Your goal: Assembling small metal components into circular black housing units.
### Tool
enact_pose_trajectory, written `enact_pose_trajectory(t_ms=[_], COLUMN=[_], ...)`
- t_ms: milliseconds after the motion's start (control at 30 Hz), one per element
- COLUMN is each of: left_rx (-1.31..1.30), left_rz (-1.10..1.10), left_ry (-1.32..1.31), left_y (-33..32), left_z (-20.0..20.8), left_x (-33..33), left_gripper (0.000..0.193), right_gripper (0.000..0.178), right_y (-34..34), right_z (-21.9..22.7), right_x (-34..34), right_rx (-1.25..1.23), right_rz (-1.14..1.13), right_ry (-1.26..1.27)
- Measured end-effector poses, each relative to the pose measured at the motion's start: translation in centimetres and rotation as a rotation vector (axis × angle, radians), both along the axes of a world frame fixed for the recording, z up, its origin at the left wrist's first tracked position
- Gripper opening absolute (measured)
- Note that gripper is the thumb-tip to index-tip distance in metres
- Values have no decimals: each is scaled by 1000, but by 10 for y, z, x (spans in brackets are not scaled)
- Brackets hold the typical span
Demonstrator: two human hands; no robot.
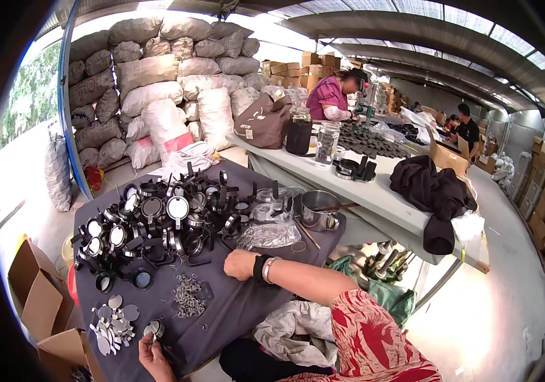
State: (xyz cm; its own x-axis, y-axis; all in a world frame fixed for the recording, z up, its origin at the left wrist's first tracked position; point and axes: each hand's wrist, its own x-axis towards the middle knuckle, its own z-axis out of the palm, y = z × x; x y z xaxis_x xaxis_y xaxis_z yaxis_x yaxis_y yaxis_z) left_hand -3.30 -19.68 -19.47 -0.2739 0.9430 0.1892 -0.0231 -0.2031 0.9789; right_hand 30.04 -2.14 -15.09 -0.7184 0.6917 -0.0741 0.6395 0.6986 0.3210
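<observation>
Low at the near edge of the dark table, my left hand (153, 360) pinches a round metal-rimmed part (154, 329) with a black piece beside it. My right hand (239, 264) is closed in a fist over the cloth; whatever its fingers hold is hidden. Left of it lies a heap of small metal clips (190, 298). Loose silver discs (114, 321) are spread close to my left hand. Beyond both hands rises a big pile of round metal-rimmed parts with black handles (158, 213).
A metal pot (320, 210) and clear plastic bags (270, 235) sit at the table's right. Behind runs a white table (374, 181) with jars and a dark jacket (431, 191). Cardboard boxes (38, 290) stand left; stacked sacks (151, 76) line the back. A co-worker (330, 95) sits beyond.
</observation>
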Motion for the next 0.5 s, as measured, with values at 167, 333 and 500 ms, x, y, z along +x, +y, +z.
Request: enact_pose_trajectory(t_ms=[167, 333, 500], left_rx=[19, 33, -26], left_rz=[17, 81, 129], left_ry=[44, -15, 3], left_y=[-3, -4, -1], left_z=[13, -9, -5], left_x=[6, -13, 0], left_gripper=[27, 21, 15], right_gripper=[10, 11, 8], right_y=[-12, -30, -75], right_z=[-4, -4, 12], right_x=[17, -18, -79], right_rx=[-18, 61, -499], right_rz=[-209, -213, -184], right_ry=[378, 675, 1343])
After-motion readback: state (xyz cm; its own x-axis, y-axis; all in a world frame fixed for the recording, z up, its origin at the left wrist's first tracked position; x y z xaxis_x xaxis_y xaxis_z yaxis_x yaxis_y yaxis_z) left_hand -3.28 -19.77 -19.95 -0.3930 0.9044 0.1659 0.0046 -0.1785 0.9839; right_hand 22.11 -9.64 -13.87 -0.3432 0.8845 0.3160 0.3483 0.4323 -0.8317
